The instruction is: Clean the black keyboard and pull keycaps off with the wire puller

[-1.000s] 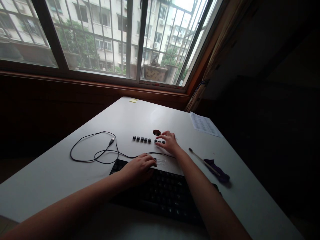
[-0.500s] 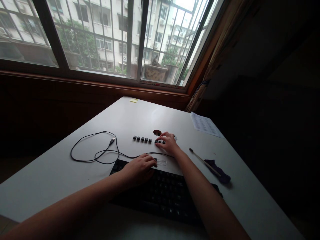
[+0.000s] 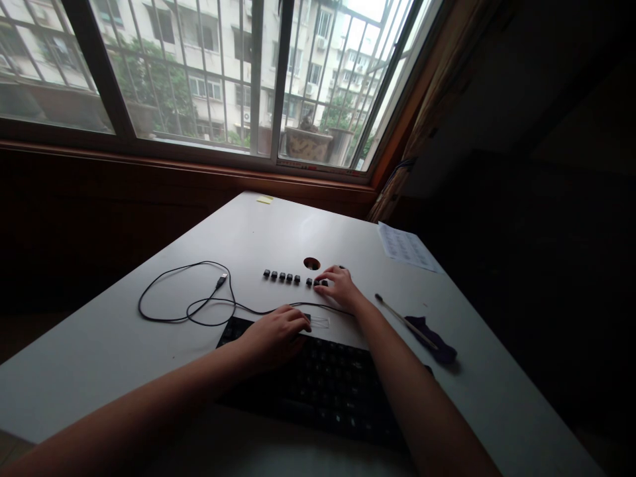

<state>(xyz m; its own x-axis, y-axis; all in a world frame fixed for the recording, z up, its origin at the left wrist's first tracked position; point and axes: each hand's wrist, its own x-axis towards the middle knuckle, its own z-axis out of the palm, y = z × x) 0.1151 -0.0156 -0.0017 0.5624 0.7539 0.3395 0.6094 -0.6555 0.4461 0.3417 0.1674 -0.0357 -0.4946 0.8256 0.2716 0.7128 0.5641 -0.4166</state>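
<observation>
My left hand (image 3: 282,326) is over the back edge of a black keyboard (image 3: 328,384), its fingers curled. A wire keycap puller (image 3: 320,322) sticks out to the right from those fingers; its dark handle is partly covered. Farther back, my right hand (image 3: 338,286) has its thumb and forefinger pinched about a small black keycap (image 3: 317,283). One keycap (image 3: 309,282) stands just left of these fingertips, another beside them on the right. A separate row of several keycaps (image 3: 281,277) lies to the left. My forearms hide parts of the keyboard.
A black USB cable (image 3: 163,320) lies looped on the left of the white table (image 3: 199,377). Behind the keycaps is a round hole (image 3: 311,264). On the right are a thin brush (image 3: 407,323), a dark cloth (image 3: 437,348) and a printed sheet (image 3: 407,246). A yellow note (image 3: 265,199) lies far back.
My right hand has shifted slightly right along the short row, from the leftmost keycap to the middle one. The leftmost keycap now shows uncovered. My left hand has stayed in place.
</observation>
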